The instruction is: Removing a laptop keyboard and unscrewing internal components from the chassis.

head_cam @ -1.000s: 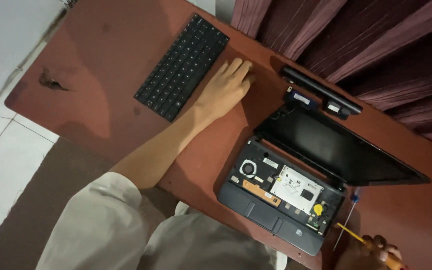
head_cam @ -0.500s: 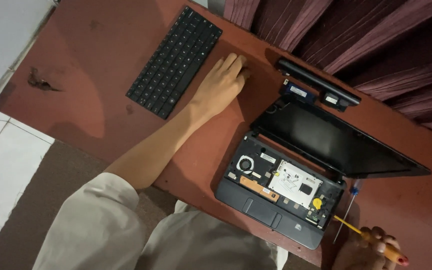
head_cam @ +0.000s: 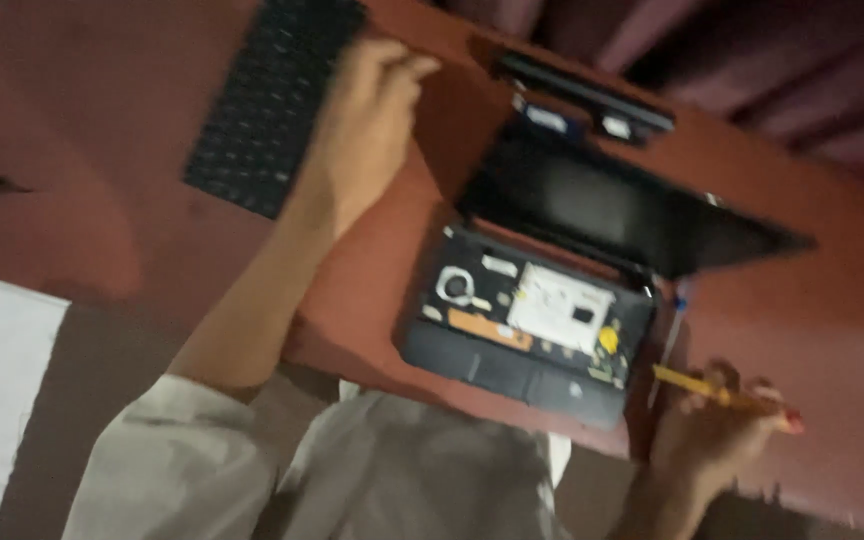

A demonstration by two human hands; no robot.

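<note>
The left hand (head_cam: pixel 367 120) rests flat, its grip open, beside the black keyboard (head_cam: pixel 267 105) on the worktop (head_cam: pixel 82 200), while the right hand (head_cam: pixel 717 430) grips a yellow screwdriver (head_cam: pixel 697 387) by the opened laptop (head_cam: pixel 532 325).

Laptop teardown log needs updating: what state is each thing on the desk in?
Laptop: lid open, keyboard off, board exposed.
Screen: dark.
Detached keyboard: flat on the desk, beside the laptop.
Battery: out, lying behind the laptop.
Left hand: resting on the keyboard's edge.
Right hand: closed on a yellow screwdriver.
</note>
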